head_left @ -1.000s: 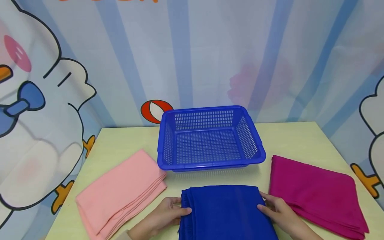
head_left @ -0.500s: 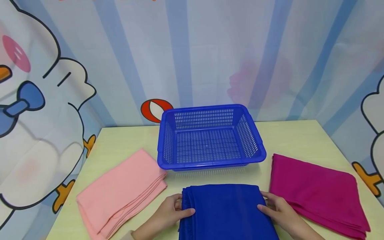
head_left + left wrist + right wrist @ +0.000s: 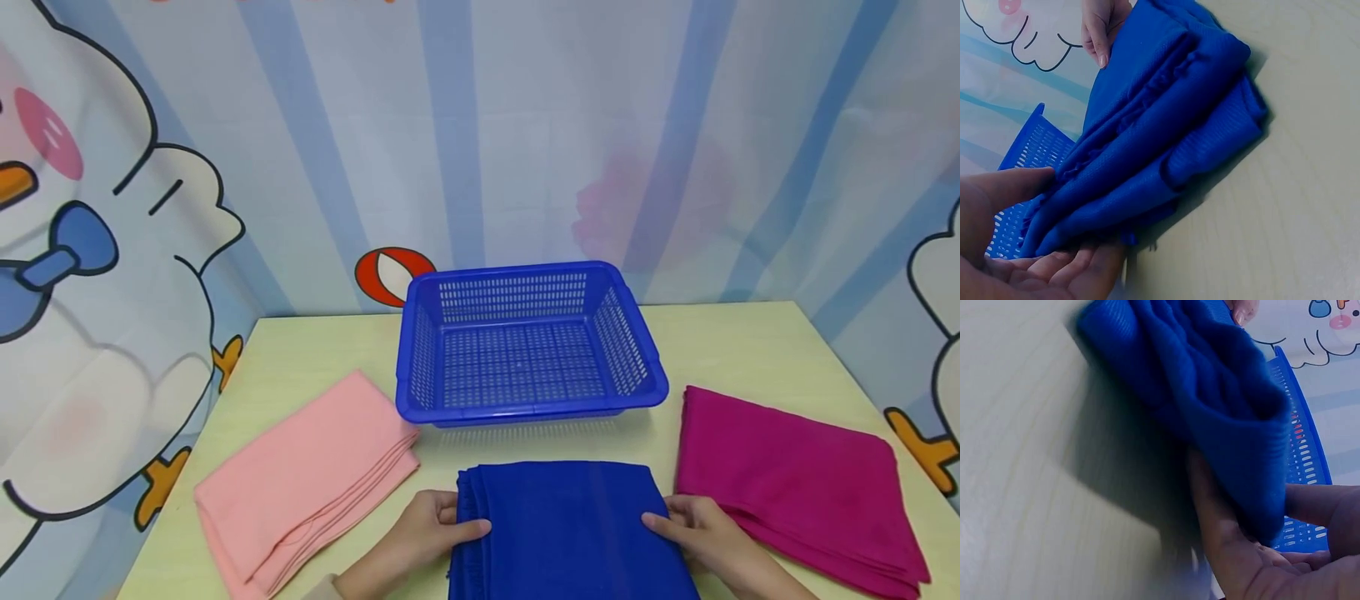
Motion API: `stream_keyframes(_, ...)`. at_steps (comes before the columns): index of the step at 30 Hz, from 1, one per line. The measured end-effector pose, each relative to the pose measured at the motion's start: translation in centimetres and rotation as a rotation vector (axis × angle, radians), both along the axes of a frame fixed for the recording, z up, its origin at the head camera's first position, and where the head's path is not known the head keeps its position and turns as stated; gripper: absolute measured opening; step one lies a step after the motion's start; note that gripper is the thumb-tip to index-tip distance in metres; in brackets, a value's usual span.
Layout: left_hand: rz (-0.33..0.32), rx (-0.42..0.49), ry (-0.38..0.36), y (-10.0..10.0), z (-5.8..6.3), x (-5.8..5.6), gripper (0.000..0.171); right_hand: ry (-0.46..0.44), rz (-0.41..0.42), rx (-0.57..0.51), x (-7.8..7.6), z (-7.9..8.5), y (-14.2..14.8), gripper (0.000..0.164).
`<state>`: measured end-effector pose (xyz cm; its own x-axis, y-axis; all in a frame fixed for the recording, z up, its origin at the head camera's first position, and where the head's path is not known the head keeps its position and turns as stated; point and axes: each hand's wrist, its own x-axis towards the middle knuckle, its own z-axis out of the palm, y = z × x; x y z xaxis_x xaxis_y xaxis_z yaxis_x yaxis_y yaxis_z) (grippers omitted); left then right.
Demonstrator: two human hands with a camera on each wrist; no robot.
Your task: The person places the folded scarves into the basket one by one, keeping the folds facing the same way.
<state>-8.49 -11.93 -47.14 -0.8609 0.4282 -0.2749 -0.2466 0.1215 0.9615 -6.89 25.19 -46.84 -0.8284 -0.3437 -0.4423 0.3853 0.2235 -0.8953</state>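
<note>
A folded blue cloth lies in front of me at the bottom of the head view, its layered edge toward the left. My left hand grips that edge, thumb on top and fingers underneath. From the opposite side my right hand pinches the cloth, thumb over it and the other fingers below. The left wrist view shows several stacked folds of the cloth with a frayed edge between thumb and fingers. In the right wrist view, the cloth stands off the table at its right side, fingers tucked beneath it.
Behind the cloth stands an empty blue plastic basket with mesh walls. A folded pink cloth lies at left, a folded magenta cloth at right. All are on a pale table against a cartoon-printed backdrop.
My left thumb reaches slightly farther over the cloth's edge. My right fingers have slipped lower along its side and underneath. The cloth, basket and other cloths stay nearly in place.
</note>
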Motion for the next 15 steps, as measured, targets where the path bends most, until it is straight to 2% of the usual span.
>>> stream_keyframes(4,-0.011,0.024,-0.031,0.2,-0.1,-0.1,0.045,-0.031,-0.008,0.025,-0.06,-0.06,-0.05,0.054)
stream_keyframes(9,-0.011,0.036,-0.051,0.46,-0.19,-0.14,0.047,-0.044,-0.009,-0.005,-0.05,-0.29,0.0,0.053)
stream_keyframes(15,-0.008,0.039,0.0,0.43,-0.71,-0.14,0.044,-0.043,-0.001,-0.066,-0.15,-0.53,0.06,0.053)
